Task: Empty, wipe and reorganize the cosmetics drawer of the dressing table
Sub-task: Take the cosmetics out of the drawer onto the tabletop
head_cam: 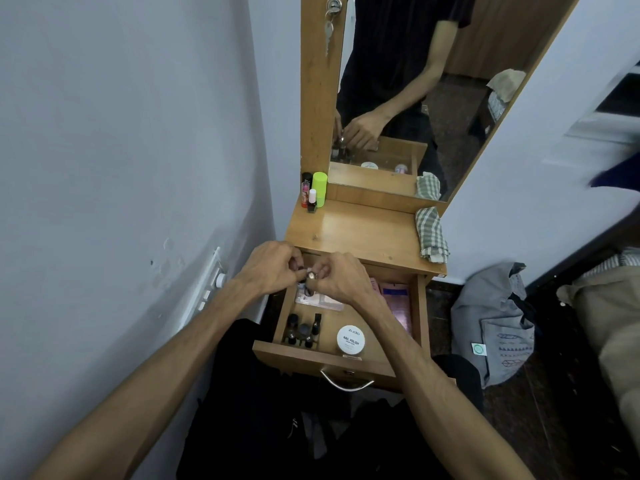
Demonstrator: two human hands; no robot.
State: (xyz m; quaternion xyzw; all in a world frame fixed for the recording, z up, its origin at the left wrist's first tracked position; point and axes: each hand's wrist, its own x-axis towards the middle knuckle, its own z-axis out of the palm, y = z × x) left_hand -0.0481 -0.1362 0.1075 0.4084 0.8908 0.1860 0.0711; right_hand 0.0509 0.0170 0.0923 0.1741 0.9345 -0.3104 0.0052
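Observation:
The wooden drawer [420,306] of the dressing table stands pulled out. Over its back left part my left hand [268,271] and my right hand [341,282] meet, both pinching a small dark bottle with a shiny cap [310,277]. Inside the drawer lie three dark nail polish bottles [303,330] at the front left, a white round nail polish remover tub [350,338], a clear flat case [320,301] under my hands and pink packets [398,306] on the right.
On the tabletop [360,230] stand a lime green container [319,188], a red-pink tube [305,194] and a white-capped bottle [312,200] at the back left; a checked cloth [431,233] lies at the right edge. A mirror [415,98] rises behind. A grey bag [495,323] sits on the floor.

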